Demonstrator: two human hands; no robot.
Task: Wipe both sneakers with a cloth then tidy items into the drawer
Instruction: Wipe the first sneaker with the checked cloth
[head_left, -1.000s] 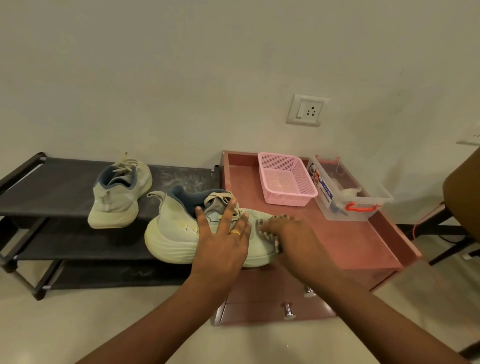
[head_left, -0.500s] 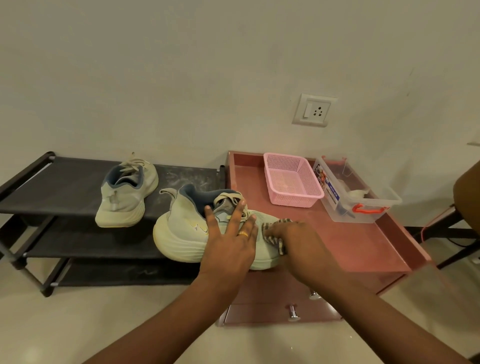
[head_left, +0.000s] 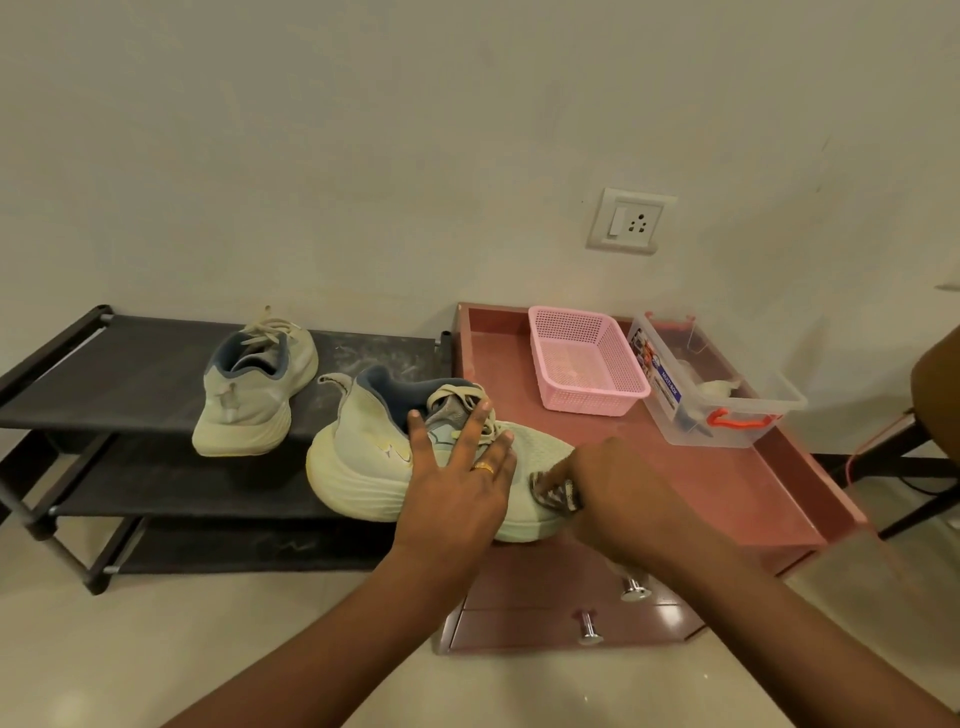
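L hand (head_left: 457, 483) flat w/ fingers spread on near sneaker (head_left: 363, 467), R hand (head_left: 618, 499) fingers pinching bunched cloth (head_left: 557, 494) vs its toe. 2nd sneaker (head_left: 249, 400) sits on rack (head_left: 130, 364).

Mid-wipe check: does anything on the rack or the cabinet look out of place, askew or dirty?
Two things. The near sneaker sits askew: its toe over the cabinet top, its heel jutting past the cabinet's edge toward the rack, steadied by the left hand. Whitish smears mark the rack's top shelf.
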